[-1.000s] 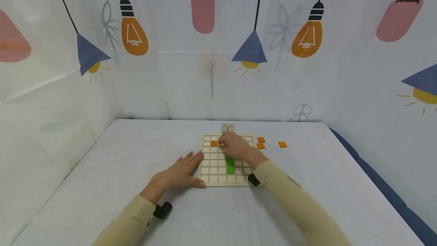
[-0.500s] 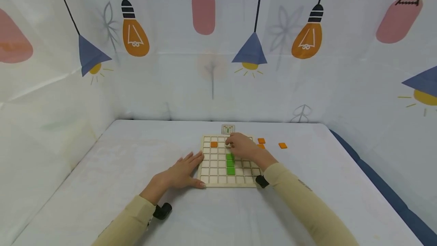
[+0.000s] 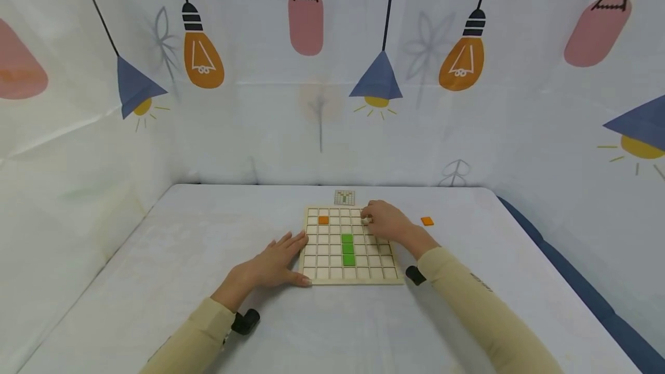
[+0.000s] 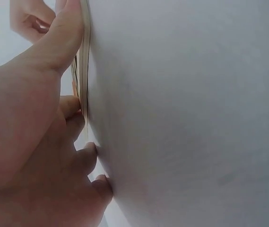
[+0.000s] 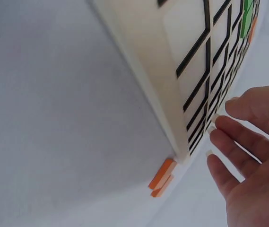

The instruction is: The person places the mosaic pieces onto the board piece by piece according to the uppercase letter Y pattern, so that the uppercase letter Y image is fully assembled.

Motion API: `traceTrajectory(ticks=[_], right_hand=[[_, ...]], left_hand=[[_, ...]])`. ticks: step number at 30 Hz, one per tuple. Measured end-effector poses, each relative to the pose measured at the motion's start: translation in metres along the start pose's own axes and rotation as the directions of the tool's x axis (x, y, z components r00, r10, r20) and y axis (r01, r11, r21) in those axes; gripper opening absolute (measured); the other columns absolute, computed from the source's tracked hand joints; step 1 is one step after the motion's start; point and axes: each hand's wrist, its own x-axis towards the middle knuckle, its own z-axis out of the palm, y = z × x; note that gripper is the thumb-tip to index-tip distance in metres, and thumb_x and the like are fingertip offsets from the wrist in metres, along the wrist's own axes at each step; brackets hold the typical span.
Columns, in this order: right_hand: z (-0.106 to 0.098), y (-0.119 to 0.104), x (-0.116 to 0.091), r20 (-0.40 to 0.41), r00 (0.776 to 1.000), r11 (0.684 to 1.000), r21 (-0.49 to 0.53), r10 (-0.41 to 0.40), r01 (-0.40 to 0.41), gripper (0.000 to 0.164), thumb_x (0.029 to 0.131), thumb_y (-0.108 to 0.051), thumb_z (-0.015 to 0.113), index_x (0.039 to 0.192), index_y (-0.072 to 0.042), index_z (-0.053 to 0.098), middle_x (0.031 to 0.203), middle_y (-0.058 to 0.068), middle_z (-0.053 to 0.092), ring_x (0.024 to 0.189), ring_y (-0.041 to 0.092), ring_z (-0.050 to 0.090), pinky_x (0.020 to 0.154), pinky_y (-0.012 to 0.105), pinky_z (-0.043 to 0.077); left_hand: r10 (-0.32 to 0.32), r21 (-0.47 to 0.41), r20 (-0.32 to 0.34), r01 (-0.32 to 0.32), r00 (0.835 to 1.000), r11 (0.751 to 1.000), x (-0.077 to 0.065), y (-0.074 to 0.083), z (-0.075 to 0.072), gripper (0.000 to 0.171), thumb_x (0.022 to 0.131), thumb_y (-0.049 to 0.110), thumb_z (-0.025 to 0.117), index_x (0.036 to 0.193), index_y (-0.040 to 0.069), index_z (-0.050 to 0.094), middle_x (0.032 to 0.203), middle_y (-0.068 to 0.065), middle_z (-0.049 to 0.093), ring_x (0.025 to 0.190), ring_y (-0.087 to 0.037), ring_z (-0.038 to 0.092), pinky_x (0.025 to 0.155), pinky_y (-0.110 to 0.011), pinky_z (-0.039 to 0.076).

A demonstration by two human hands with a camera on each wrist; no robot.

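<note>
Sheeting [image 3: 244,126] printed with hanging lamps backs a white table [image 3: 130,270], where a gridded board [image 3: 329,250] lies; left hand [image 3: 275,263] rests spread at its left edge, right hand [image 3: 387,221] above its far right, fingers parted

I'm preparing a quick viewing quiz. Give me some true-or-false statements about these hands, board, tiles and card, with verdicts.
1. The left hand touches the board. True.
2. The green tiles lie beside the board. False: the green tiles are on it, in one column.
3. In the right-wrist view, two orange tiles lie just off the board's corner. True.
4. The small card lies on the board. False: the small card is on the table, beyond the board's far edge.
5. The right hand grips a green tile. False: no tile shows in the right hand.
</note>
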Motion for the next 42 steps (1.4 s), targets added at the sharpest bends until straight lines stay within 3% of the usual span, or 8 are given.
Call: traceTrajectory(ticks=[12, 26, 35, 42], right_hand=[[-0.008, 0.014, -0.009, -0.003, 1.0, 0.997, -0.072, -0.002, 0.002, 0.031, 0.087, 0.0, 0.058, 0.112, -0.01, 0.073, 0.1, 0.002, 0.066, 0.091, 0.017, 0.058, 0.081, 0.036, 0.053], [-0.01, 0.039, -0.02, -0.088, 0.996, 0.991, -0.13, -0.016, 0.004, 0.026, 0.086, 0.001, 0.06, 0.106, -0.008, 0.074, 0.091, 0.003, 0.065, 0.08, 0.018, 0.057, 0.071, 0.034, 0.051], [-0.012, 0.044, -0.029, -0.078, 0.997, 0.991, -0.132, 0.01, -0.021, 0.026, 0.087, 0.001, 0.061, 0.108, -0.007, 0.074, 0.096, 0.004, 0.066, 0.088, 0.021, 0.06, 0.083, 0.042, 0.053], [-0.012, 0.047, -0.03, -0.056, 0.997, 0.988, -0.141, 0.053, -0.06, 0.031, 0.083, 0.002, 0.063, 0.111, -0.007, 0.073, 0.096, 0.004, 0.065, 0.086, 0.02, 0.058, 0.083, 0.04, 0.054]], left_hand=[[-0.021, -0.001, 0.001, 0.021, 1.0, 1.0, -0.001, 0.001, 0.0, 0.102, 0.083, 0.054, 0.075, 0.159, 0.01, 0.023, 0.168, -0.006, 0.017, 0.155, -0.037, 0.01, 0.124, -0.062, 0.013], [-0.038, 0.011, 0.004, 0.038, 0.999, 0.999, 0.003, -0.002, 0.001, 0.103, 0.082, 0.057, 0.074, 0.16, 0.015, 0.021, 0.169, 0.0, 0.015, 0.157, -0.032, 0.007, 0.126, -0.057, 0.011], [-0.043, 0.023, 0.008, 0.043, 0.999, 0.999, 0.005, -0.003, 0.002, 0.104, 0.081, 0.059, 0.074, 0.16, 0.016, 0.021, 0.169, 0.001, 0.013, 0.157, -0.031, 0.006, 0.126, -0.056, 0.011], [-0.04, 0.011, 0.012, 0.04, 0.999, 0.999, 0.005, -0.004, 0.002, 0.104, 0.081, 0.058, 0.074, 0.16, 0.014, 0.021, 0.169, -0.001, 0.014, 0.157, -0.032, 0.006, 0.126, -0.057, 0.01]])
